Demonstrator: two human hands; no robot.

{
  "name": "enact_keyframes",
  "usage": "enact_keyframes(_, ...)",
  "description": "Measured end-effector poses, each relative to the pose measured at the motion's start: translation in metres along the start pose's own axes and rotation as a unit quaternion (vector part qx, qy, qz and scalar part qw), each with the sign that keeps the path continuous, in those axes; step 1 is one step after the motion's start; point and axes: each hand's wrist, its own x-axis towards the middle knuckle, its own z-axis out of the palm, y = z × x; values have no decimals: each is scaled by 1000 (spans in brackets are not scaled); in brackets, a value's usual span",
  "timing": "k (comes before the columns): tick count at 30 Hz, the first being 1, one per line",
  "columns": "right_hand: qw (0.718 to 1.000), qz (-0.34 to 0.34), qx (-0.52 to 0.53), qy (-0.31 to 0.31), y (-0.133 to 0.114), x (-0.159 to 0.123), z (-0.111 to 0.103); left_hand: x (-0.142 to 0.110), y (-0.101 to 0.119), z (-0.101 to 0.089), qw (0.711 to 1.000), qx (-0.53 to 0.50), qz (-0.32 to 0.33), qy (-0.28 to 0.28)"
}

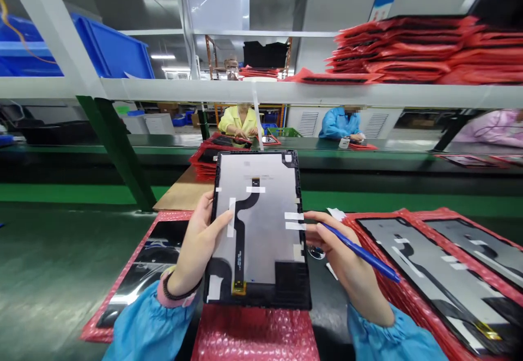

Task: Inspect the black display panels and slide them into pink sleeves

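I hold a tablet display panel (261, 225) upright in front of me, its grey back facing me with a black flex cable and white tape strips on it. My left hand (200, 246) grips its left edge, thumb across the back. My right hand (347, 257) touches the right edge by the tape strips with its fingertips and holds a blue pen (363, 253) that points out to the right.
More panels lie in red bubble-wrap sleeves at right (441, 274) and lower left (139, 274). A stack of red sleeves (417, 50) sits on the upper shelf beside a blue bin (110, 50). People (239, 121) work across the green conveyor (81, 148).
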Motion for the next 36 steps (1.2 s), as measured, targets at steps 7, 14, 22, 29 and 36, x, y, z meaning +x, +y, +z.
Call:
enact_keyframes(7, 995, -61, -71, 31, -4, 8, 21, 0, 16, 1, 999, 19, 48, 16)
enact_keyframes(14, 981, -85, -165, 48, -1, 18, 29, 7, 5, -4, 999, 8, 30, 22)
enact_keyframes(22, 991, -72, -116, 2, 17, 29, 28, 19, -2, -15, 1000, 10, 9, 12)
enact_keyframes(29, 999, -28, -29, -20, 22, 25, 19, 26, -9, -16, 1000, 2, -22, -4)
enact_keyframes(36, 998, 4, -32, 55, 20, 28, 19, 28, -12, -13, 1000, -12, -22, 1)
